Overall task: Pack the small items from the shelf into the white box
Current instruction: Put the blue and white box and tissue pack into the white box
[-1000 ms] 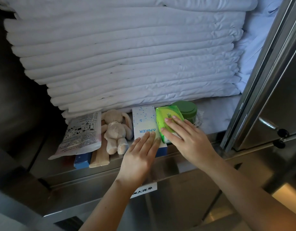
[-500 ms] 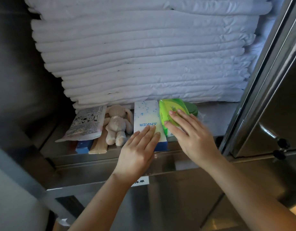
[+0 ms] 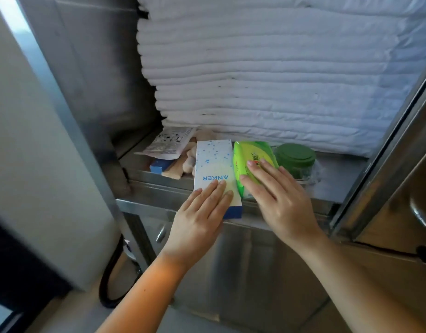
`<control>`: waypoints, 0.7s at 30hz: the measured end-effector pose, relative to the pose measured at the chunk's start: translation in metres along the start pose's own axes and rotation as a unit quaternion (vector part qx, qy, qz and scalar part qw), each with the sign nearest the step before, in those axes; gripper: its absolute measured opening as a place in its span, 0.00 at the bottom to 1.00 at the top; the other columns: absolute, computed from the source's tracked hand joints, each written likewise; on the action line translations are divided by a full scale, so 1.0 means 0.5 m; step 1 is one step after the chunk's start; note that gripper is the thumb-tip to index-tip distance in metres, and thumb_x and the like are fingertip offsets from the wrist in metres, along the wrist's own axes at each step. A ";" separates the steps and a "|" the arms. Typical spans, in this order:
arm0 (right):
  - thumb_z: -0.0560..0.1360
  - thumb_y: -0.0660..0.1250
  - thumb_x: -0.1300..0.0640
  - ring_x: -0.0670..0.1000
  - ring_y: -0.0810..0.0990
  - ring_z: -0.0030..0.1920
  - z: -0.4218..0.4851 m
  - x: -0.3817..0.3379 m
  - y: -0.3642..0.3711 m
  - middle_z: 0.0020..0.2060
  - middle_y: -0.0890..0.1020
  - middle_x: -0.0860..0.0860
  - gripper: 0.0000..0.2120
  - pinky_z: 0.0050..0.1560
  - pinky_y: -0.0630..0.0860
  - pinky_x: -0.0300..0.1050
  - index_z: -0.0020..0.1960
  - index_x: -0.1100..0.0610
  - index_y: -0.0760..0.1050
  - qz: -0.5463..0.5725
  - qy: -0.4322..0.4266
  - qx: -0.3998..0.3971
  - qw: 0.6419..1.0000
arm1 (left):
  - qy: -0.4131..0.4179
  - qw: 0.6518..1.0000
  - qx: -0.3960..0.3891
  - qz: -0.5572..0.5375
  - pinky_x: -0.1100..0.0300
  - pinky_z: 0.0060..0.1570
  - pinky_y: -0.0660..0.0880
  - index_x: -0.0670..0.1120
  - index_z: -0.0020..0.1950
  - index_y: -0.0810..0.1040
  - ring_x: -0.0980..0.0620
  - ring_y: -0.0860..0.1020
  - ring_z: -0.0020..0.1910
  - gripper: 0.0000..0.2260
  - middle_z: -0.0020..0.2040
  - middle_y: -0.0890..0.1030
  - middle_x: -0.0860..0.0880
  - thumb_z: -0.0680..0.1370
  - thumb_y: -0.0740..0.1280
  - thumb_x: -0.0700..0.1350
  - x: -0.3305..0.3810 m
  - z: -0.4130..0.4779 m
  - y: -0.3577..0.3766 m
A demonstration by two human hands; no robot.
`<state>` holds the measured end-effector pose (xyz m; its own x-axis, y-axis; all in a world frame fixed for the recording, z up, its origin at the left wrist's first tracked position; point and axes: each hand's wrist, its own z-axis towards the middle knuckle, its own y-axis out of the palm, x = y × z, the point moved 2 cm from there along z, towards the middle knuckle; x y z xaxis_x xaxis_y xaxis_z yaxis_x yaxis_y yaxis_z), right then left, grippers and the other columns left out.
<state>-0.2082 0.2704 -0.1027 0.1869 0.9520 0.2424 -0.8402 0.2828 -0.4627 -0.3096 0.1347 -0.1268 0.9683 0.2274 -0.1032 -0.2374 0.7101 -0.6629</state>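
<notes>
A white Anker box (image 3: 213, 162) with blue dots lies on the steel shelf (image 3: 156, 186), its blue near end sticking out past the shelf's front edge. My left hand (image 3: 197, 219) holds that near end, fingers flat on top and thumb hidden beneath. Beside it on the right is a green wipes packet (image 3: 252, 152). My right hand (image 3: 281, 200) grips it, fingers across its top and thumb at its left edge. A plush toy (image 3: 189, 159) is mostly hidden behind the box.
A green-lidded jar (image 3: 294, 156) stands right of the packet. A printed white pouch (image 3: 170, 141), a small blue box (image 3: 158, 168) and a beige bar (image 3: 173, 170) lie at the shelf's left. Stacked white linens (image 3: 267, 80) fill the back. A steel door (image 3: 399, 188) stands open on the right.
The Anker box has slid toward me, out over the shelf edge, with my left hand on it. My right hand stays on the green packet. My view has swung left.
</notes>
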 end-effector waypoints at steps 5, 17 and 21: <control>0.81 0.54 0.62 0.60 0.77 0.59 0.018 -0.060 0.004 0.59 0.78 0.59 0.16 0.56 0.75 0.56 0.56 0.60 0.80 0.060 -0.032 -0.001 0.998 | -0.036 0.998 -0.003 0.055 0.47 0.51 0.76 0.38 0.53 0.82 0.43 0.79 0.56 0.16 0.57 0.80 0.40 0.71 0.60 0.40 -0.016 -0.047 -0.059; 0.80 0.55 0.64 0.61 0.78 0.58 0.071 -0.255 -0.032 0.58 0.79 0.59 0.15 0.55 0.76 0.57 0.57 0.60 0.80 0.141 -0.092 0.024 0.985 | -0.096 0.989 0.044 0.100 0.49 0.51 0.77 0.39 0.56 0.79 0.43 0.79 0.56 0.16 0.56 0.80 0.40 0.69 0.63 0.34 -0.045 -0.206 -0.222; 0.78 0.58 0.64 0.61 0.79 0.56 0.081 -0.338 -0.048 0.56 0.80 0.60 0.13 0.53 0.77 0.57 0.55 0.60 0.80 0.169 -0.098 0.048 0.979 | -0.116 0.986 0.033 0.115 0.49 0.51 0.78 0.38 0.53 0.82 0.43 0.79 0.56 0.16 0.56 0.80 0.41 0.67 0.64 0.34 -0.058 -0.272 -0.284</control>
<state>-0.2404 0.0979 -0.0979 -0.2041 0.9458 0.2527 -0.8832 -0.0666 -0.4643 -0.2934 -0.0632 -0.1305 0.8467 0.5277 -0.0683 -0.4605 0.6623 -0.5911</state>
